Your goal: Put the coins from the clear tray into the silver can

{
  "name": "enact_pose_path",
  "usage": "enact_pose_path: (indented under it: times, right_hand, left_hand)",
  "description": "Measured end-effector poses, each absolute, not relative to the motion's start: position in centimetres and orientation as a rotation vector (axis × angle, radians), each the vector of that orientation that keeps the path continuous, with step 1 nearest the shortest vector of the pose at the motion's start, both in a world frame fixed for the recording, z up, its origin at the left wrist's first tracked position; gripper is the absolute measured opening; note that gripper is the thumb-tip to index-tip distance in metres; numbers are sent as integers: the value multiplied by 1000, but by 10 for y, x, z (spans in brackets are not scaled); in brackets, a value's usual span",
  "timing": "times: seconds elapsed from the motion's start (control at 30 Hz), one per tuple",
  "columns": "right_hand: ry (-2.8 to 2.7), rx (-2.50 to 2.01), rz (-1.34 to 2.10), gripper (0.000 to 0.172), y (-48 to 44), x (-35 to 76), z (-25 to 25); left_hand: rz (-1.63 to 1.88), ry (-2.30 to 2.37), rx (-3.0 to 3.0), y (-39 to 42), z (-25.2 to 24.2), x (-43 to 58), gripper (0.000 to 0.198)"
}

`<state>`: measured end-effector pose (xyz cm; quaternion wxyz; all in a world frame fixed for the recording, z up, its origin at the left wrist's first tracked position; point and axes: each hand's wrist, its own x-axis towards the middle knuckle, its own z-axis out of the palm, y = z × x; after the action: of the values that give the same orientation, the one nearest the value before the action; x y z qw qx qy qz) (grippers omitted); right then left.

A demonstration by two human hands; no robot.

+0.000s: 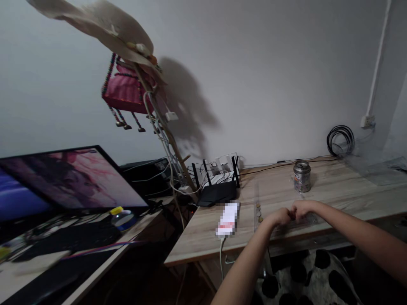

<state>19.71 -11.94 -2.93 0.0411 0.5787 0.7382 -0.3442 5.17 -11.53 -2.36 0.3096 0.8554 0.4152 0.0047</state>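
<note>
My left hand point(280, 217) and my right hand point(301, 209) meet over the front part of the wooden table. The fingers of both are curled in and pressed together; whatever sits between them is too small and dark to make out. Left of my left hand, several coins point(258, 213) lie in a row along a clear plastic strip point(256, 195). Beyond my right hand a round metal tin point(302, 176) with a printed side stands upright. Some clear plastic point(313, 219) shows under and beside my hands, partly hidden by them.
On the wooden table point(197, 237) lie a lit phone point(227, 219) with a white cable and a black router point(219, 192). A coiled black cable point(340, 140) rests by the wall. At left are a monitor point(76, 178), a yellow-capped container point(123, 219) and a pole with a hat point(121, 29) and pink bag point(127, 91).
</note>
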Motion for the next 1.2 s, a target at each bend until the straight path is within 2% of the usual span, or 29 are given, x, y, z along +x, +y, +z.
enact_pose_path:
  times: [0.3, 0.4, 0.53, 0.7, 0.77, 0.93, 1.07, 1.2]
  right_hand:
    - [2249, 1817, -1222, 10, -123, 201, -10]
    - [2279, 1916, -1221, 15, -120, 209, 5]
    - [2344, 2002, -1258, 25, -118, 218, 21]
    - [2412, 2062, -1279, 31, -118, 224, 29]
    - [2452, 2083, -1264, 32, -117, 223, 30]
    - [2553, 2071, -1146, 33, -112, 204, 39]
    - [2596, 2008, -932, 32, -107, 181, 47]
    - [2574, 2038, -538, 29, -105, 177, 48]
  left_hand:
    - [5, 1003, 2111, -110, -17, 40, 18]
    - [-57, 932, 1870, -101, -19, 37, 14]
    - [-118, 888, 1757, -92, -19, 36, 19]
    - [-29, 705, 1575, -93, -19, 22, 19]
    - [141, 746, 1307, -95, -22, 18, 15]
    - [649, 823, 667, -93, -31, 30, 11]
    - [807, 772, 456, -94, -32, 45, 18]
    - [842, 727, 310, -99, -31, 50, 22]
